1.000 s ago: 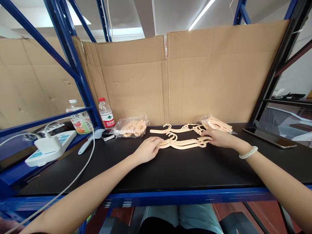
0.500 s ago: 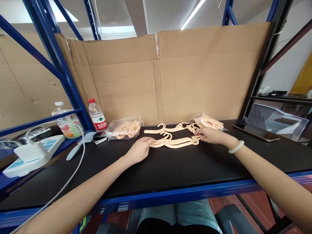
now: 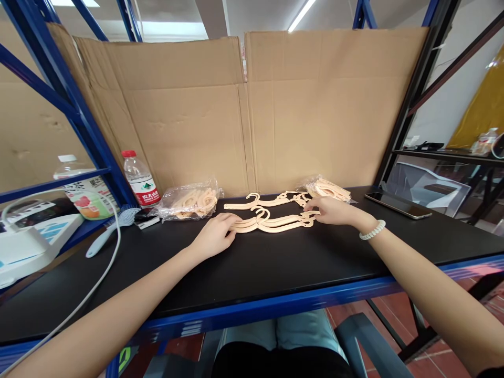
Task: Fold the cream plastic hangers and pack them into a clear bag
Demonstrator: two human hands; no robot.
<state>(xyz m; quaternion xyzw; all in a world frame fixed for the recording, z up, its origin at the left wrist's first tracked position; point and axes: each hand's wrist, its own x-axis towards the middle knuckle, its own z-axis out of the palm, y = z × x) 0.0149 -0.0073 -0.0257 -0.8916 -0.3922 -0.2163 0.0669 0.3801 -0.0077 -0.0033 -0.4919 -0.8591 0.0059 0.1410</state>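
A small stack of cream plastic clothes hangers (image 3: 279,227) lies flat on the black tabletop, hooks pointing away from me. My left hand (image 3: 214,234) has its fingers closed on the left end of the stack. At the other end, my right hand (image 3: 333,211), with a pale beaded bracelet at the wrist, pinches the hangers' tips; its fingers partly cover them. Just behind lies another cream hanger (image 3: 258,201), apart from the stack, with small loose-looking cream pieces at its right end near my right fingers.
Plastic bags of cream parts lie left (image 3: 192,200) and right (image 3: 328,188) against a cardboard wall (image 3: 189,121). A water bottle (image 3: 140,181), a blue brush (image 3: 100,241), a white cable and a power strip (image 3: 51,236) occupy the left. A phone (image 3: 397,205) lies right.
The view has turned slightly, so everything sits a bit further left and higher. Both hands stay at the two ends of the hanger stack, with little visible movement.
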